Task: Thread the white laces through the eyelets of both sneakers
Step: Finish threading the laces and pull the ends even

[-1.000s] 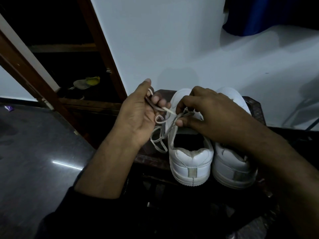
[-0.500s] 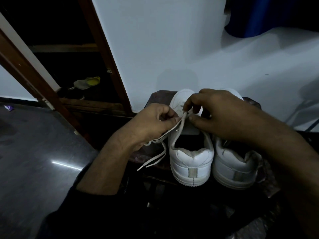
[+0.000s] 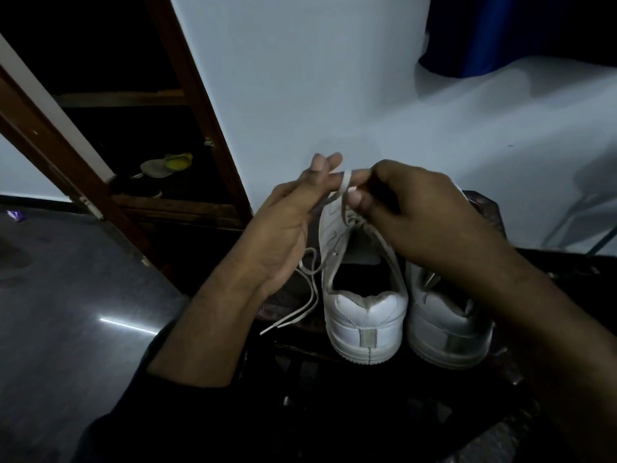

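Two white sneakers stand heel-toward-us on a dark stool, and all the action is over the left sneaker (image 3: 364, 305). From the head view, the right hand (image 3: 424, 215) pinches the white lace (image 3: 344, 188) between thumb and curled fingertips just above the shoe's tongue, clamped firmly on it. Left hand (image 3: 290, 228) sits just beside, left of that sneaker, fingers mostly straight and fanned upward; the lace runs past those fingers, but whether they actually press it I cannot tell. Loose lace ends trail down off the left side of the left sneaker, dangling past the stool's edge. Right sneaker (image 3: 447, 332) waits touching its partner, half hidden under the right forearm. Judging by the droop, that lace is light, flat and floppy — no stiffness except at the tip, so the place to hold is right near the end, to steer it into an eyelet. Shoe itself looks stiff enough to stay put while tugged. Behind the left sneaker, a pale wall (image 3: 300, 95).
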A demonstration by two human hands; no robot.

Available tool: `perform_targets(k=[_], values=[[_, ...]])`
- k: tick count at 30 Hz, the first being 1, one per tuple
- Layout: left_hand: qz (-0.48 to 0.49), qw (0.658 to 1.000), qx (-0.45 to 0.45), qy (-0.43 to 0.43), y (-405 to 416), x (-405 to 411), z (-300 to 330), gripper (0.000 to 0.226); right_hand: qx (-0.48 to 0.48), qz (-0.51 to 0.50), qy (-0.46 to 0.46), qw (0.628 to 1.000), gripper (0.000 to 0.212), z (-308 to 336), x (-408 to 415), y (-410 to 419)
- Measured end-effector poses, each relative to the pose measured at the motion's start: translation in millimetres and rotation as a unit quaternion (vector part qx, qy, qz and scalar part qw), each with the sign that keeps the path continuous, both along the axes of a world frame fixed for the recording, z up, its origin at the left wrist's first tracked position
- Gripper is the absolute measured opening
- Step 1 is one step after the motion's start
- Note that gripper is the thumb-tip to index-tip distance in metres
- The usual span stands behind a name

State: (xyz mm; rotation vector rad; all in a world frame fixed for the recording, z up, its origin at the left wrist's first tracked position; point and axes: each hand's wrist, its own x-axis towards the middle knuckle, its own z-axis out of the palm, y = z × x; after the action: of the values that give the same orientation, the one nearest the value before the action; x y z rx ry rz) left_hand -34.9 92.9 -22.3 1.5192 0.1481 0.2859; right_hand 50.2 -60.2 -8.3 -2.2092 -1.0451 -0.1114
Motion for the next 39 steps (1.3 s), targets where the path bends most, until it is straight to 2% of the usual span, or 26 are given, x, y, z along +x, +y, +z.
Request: perform_targets(k=[2,4,6,10,12,14,15,16,17,18,19,20,22,23,25,26,27,29,30,31,33,35,36,39], values=[[-0.027,0.999,0.0,-0.017,-8.2,1.1,-0.7,0.056,0.061,-0.013,0.06,0.996,0.03,3.2,-3.4,2.3],[-0.021,0.994,0.111,-0.01,-12.3,1.6,-3.3,0.061,0.096,0.004,0.118,0.988,0.032,5.1,-7.4,3.6],[0.0,0.971,0.239,0.011,-14.4,1.0,-5.4,0.055,0.109,0.021,0.156,0.981,0.035,4.5,-10.9,4.7],[0.04,0.919,0.39,0.035,-21.0,-1.5,-6.8,0.057,0.102,0.034,0.187,0.976,0.035,-1.9,-8.6,7.2],[0.07,0.903,0.424,0.016,-17.7,-0.3,-8.5,0.06,0.101,0.039,0.171,0.979,0.034,-4.2,-7.2,7.8],[0.109,0.912,0.397,-0.001,-12.1,3.1,-10.1,0.067,0.1,0.041,0.138,0.985,0.038,-3.2,-7.9,7.7],[0.122,0.933,0.339,-0.008,-12.5,4.0,-8.5,0.067,0.108,0.043,0.141,0.983,0.04,-2.1,-8.5,7.7],[0.132,0.962,0.239,-0.018,-15.7,5.0,-4.5,0.063,0.13,0.051,0.162,0.977,0.042,-0.4,-9.0,7.2],[0.141,0.984,0.1,-0.032,-18.4,5.7,-0.7,0.054,0.164,0.061,0.194,0.965,0.044,1.1,-8.8,6.8],[0.146,0.987,-0.054,-0.043,-18.6,7.2,2.4,0.043,0.2,0.069,0.225,0.951,0.045,2.7,-7.9,6.3],[0.15,0.969,-0.187,-0.057,-15.2,8.4,5.6,0.035,0.236,0.074,0.253,0.935,0.046,3.5,-6.0,5.7],[0.146,0.949,-0.27,-0.077,-10.2,8.4,7.9,0.034,0.267,0.077,0.275,0.921,0.047,4.6,-3.6,4.6],[0.142,0.917,-0.35,-0.126,0.9,7.7,8.6,0.039,0.303,0.075,0.304,0.9,0.047,5.0,2.3,1.8],[0.141,0.908,-0.368,-0.145,5.8,6.6,9.6,0.044,0.306,0.071,0.31,0.898,0.047,4.6,4.4,0.4],[0.162,0.92,-0.332,-0.132,11.4,5.1,10.5,0.063,0.295,0.067,0.305,0.903,0.052,2.8,6.2,-1.5],[0.166,0.94,-0.278,-0.107,11.4,5.1,9.8,0.064,0.284,0.069,0.299,0.909,0.054,1.5,5.0,-1.2],[0.153,0.964,-0.201,-0.087,9.0,4.8,8.5,0.056,0.272,0.074,0.293,0.914,0.055,0.9,2.7,-0.2],[0.12,0.991,-0.005,-0.064,2.2,4.6,4.0,0.028,0.244,0.088,0.267,0.928,0.05,-0.3,-2.2,2.5],[0.1,0.991,0.071,-0.057,-1.6,4.0,1.9,0.028,0.225,0.091,0.243,0.939,0.048,-0.5,-3.2,3.8],[0.085,0.987,0.127,-0.046,-4.5,3.6,-1.0,0.041,0.208,0.09,0.217,0.95,0.048,-1.1,-3.1,4.5],[0.066,0.982,0.175,-0.034,-5.8,2.7,-4.4,0.051,0.182,0.075,0.186,0.963,0.05,-2.6,1.0,3.7],[0.066,0.983,0.168,-0.036,-3.5,2.4,-3.3,0.043,0.155,0.05,0.168,0.972,0.046,-2.2,6.9,-1.1],[0.088,0.987,0.13,-0.043,-1.0,3.8,-2.4,0.038,0.136,0.042,0.162,0.977,0.04,-1.8,10.5,-4.8],[0.102,0.987,-0.089,-0.091,7.0,6.3,3.9,0.037,0.089,0.035,0.146,0.985,0.03,-0.8,20.8,-15.1]])
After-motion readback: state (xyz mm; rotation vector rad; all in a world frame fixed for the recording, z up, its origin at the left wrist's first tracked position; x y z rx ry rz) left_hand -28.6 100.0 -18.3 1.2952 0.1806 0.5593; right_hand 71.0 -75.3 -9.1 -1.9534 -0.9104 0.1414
